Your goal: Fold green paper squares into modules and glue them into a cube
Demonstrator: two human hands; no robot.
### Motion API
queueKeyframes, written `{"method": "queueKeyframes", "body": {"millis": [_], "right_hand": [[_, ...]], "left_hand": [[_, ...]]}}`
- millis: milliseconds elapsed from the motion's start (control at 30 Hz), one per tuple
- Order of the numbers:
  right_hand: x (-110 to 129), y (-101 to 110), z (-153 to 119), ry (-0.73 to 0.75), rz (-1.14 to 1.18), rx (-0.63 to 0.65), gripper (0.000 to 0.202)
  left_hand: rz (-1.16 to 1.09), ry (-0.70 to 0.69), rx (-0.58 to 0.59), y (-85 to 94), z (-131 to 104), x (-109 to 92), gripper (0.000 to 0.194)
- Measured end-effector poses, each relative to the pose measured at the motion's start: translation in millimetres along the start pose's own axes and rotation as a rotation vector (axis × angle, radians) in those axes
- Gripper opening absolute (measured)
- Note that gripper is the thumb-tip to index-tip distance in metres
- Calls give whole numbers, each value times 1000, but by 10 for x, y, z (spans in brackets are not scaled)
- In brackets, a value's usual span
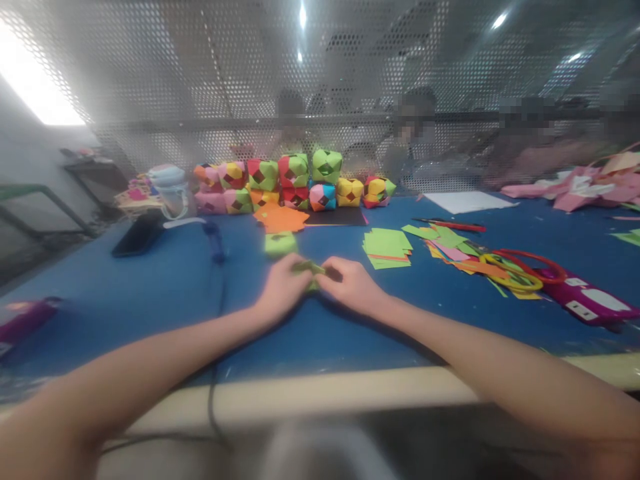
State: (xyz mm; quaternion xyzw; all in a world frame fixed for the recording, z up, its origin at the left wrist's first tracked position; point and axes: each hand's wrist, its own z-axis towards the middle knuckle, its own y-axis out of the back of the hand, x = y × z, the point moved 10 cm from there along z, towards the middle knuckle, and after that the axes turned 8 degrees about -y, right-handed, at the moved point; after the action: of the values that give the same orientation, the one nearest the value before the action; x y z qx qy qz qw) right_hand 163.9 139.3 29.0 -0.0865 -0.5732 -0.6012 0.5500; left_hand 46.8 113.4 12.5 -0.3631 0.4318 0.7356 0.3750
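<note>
Pinching a small green folded paper piece [309, 269] between both hands, I have it low over the blue table [165, 287], about midway along its near edge and a little way in from it. My left hand [283, 288] closes on the piece from one side and my right hand [350, 283] from the other, fingertips meeting over it, so both are clamped on the paper; the picture is blurred there and I cannot tell the exact fold.

Just beyond my hands lies a green paper cube [280, 243], apart from them. Past that, toward the far edge, sits a pile of orange paper [280, 218] with a black sheet [335, 217] beside it. Along the far edge a row of multicoloured paper cubes [295, 180] is stacked two high against the perforated metal screen [200, 80].

To the right of my hands a stack of green paper squares [387, 245] lies flat. Further right is a loose scatter of coloured paper scraps [455, 250], with red-handled scissors [530, 263] and yellow-handled scissors [510, 277] on top, and a magenta and white device [590, 303] near the right edge. A white sheet [467, 201] lies toward the far right corner.

On the left half, a black phone [137, 235] lies flat near a clear lidded container [173, 193], and a dark cable [216, 313] runs across the table and over its near edge. A purple object [27, 320] rests at the left edge.
</note>
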Motion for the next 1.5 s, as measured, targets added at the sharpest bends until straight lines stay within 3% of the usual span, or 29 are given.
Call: {"method": "queueKeyframes", "body": {"millis": [300,567,900,1067,1200,1333,1500], "right_hand": [[-46,68,6,-29,-93,-73,15],[24,-27,-14,21,-92,15,19],[-46,16,18,-28,-130,-9,21],[-91,-68,10,-64,-144,73,24],[-122,-90,8,-82,-181,69,23],[-136,-54,19,-106,-134,58,22],[-195,-2,42,-163,31,87,36]], "left_hand": [[8,-17,66,-79,21,65,8],[-46,64,-17,-5,27,161,6],[-114,30,52,-94,28,139,12],[-180,84,2,-56,40,198,14],[-164,90,8,-57,42,208,14],[-175,96,4,-58,46,238,13],[-289,138,-20,-81,51,300,13]]}}
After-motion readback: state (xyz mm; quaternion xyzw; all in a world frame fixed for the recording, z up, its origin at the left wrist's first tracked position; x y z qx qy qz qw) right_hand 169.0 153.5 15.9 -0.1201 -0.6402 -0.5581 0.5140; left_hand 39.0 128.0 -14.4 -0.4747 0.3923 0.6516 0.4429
